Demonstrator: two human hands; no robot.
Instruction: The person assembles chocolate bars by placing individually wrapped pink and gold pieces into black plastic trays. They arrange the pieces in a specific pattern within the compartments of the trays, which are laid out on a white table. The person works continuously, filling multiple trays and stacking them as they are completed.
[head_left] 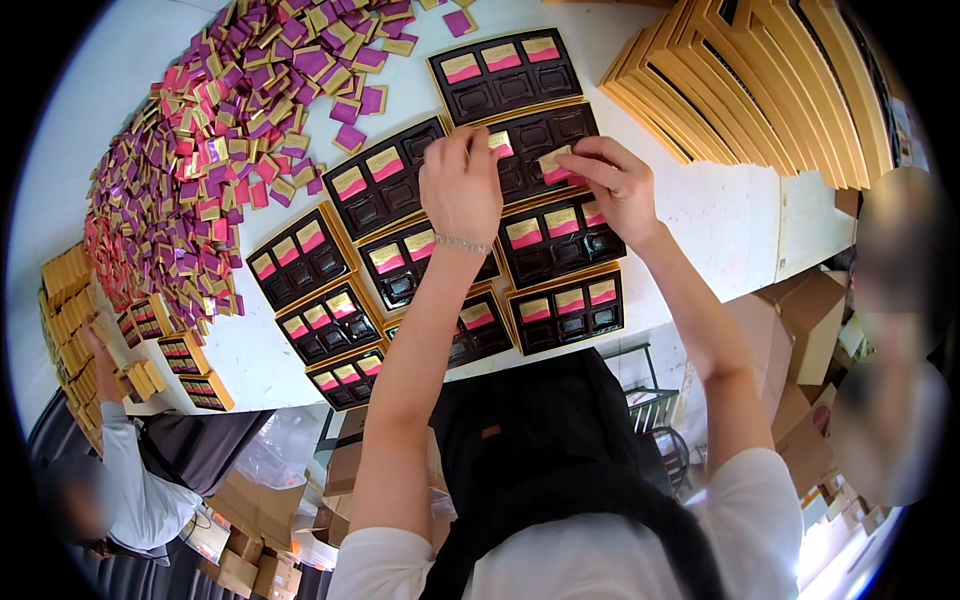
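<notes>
**Right fingers pinching a gold-and-pink piece at a black tray**

Watching this remotely through the head camera, I'm getting the wearer's black apron nearest, hanging below the edge of the white table. Cardboard boxes are sitting below, off to the right.

Three slanting columns of black six-well trays with gold rims are covering the middle of the table. On the ones I'm seeing clearly, gold-and-pink pieces are filling the upper row and the lower wells are showing bare.

Both hands are working over the second tray from the far end of the right column. The right hand is bringing thumb and index finger together on the edge of a gold-and-pink piece; I'm not managing to tell if it's seated in a well or held just above. The left hand, wearing a bracelet, is hovering over the left end of that tray, near another piece. Its fingers are bending close together, but I can't tell whether they're pinching anything.

Farther left, a big heap of purple, red and gold pieces is spreading over the table. Beyond it, a co-worker's hand is reaching toward stacked gold boxes. Far right, tall gold-edged stacks are leaning together.
</notes>
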